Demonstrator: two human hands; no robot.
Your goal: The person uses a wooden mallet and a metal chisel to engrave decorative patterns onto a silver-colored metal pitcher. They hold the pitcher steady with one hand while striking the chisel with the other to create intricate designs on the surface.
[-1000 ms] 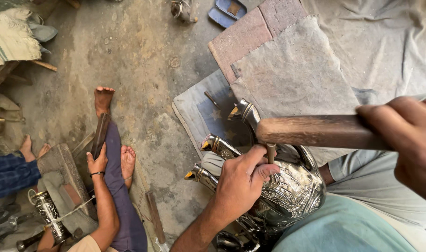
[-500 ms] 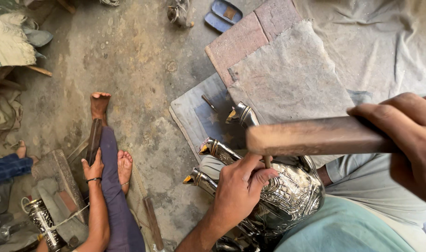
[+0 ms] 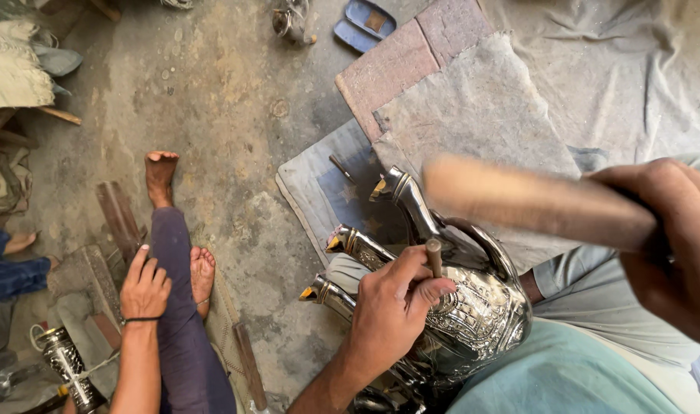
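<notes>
My left hand [image 3: 392, 310] grips a short metal punch [image 3: 434, 257] and holds its tip against an embossed silver pitcher [image 3: 472, 314] that rests on my lap. Raised above it, blurred, is a wooden mallet [image 3: 530, 203], its handle held in my right hand [image 3: 668, 245] at the right edge. The pitcher's curved spout [image 3: 403, 199] points up and left. Two more spouted silver vessels [image 3: 346, 264] lie beside it under my left wrist.
Another person sits at the lower left, one hand [image 3: 144, 287] on their outstretched leg [image 3: 173, 307], bare feet on the concrete floor. A silver vessel [image 3: 66, 368] lies by them. Grey cloth [image 3: 480, 107], a reddish slab [image 3: 400, 69] and blue sandals [image 3: 365, 23] lie ahead.
The mallet has swung up and is now blurred with motion. The view shifted slightly, and the seated person's hand has come off the wooden piece to rest on their leg.
</notes>
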